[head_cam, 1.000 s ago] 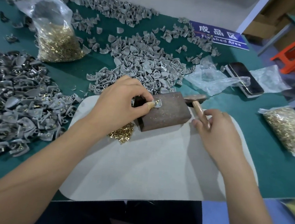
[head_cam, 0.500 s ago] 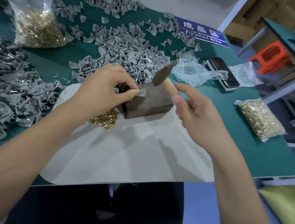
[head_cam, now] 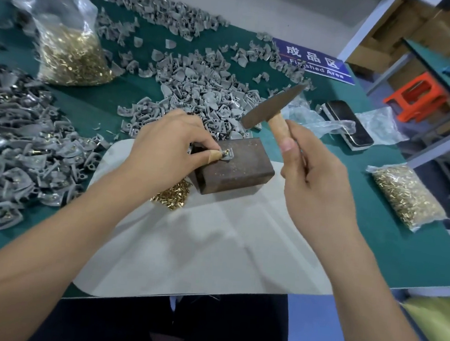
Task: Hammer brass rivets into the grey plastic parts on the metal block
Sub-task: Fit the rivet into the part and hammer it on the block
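The left hand pinches a grey plastic part with a brass rivet on the metal block. The right hand grips a hammer raised above the block, over the green surface.

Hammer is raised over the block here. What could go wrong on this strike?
1. The left hand pinches the grey plastic part with its fingers right beside the brass rivet; an off-line blow from the hammer could hit them.
2. The part sits near the metal block's edge, so a glancing hit may bend the rivet or flick the part off.
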A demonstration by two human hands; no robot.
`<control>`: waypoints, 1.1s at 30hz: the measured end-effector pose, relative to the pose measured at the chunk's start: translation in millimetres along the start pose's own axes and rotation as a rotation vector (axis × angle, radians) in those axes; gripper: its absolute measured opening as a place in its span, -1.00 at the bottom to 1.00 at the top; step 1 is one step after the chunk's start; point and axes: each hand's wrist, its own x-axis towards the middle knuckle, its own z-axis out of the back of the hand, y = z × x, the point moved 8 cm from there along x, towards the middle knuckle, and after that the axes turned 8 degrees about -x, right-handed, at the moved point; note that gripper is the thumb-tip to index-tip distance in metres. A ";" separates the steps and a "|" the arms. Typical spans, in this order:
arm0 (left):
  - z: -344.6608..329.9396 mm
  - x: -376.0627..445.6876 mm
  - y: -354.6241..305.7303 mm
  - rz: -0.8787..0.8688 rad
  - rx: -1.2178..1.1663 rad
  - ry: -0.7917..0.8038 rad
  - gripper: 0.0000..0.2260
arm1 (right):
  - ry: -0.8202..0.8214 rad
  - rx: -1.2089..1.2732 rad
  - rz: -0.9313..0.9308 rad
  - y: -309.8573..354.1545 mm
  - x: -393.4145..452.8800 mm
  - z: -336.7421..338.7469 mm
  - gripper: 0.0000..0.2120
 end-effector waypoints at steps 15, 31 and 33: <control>2.0 -1.7 -4.0 0.003 0.039 -0.033 -0.91 | 0.255 -0.294 0.042 6.4 -0.1 -19.9 -0.76; 2.0 -1.5 -3.0 -0.001 0.058 -0.029 -0.89 | 0.124 -0.225 0.031 -4.9 -6.1 -16.7 -0.80; 1.3 -0.9 -2.5 0.001 0.061 -0.022 -0.88 | -0.002 -0.127 -0.008 -10.0 -3.2 -1.7 -0.78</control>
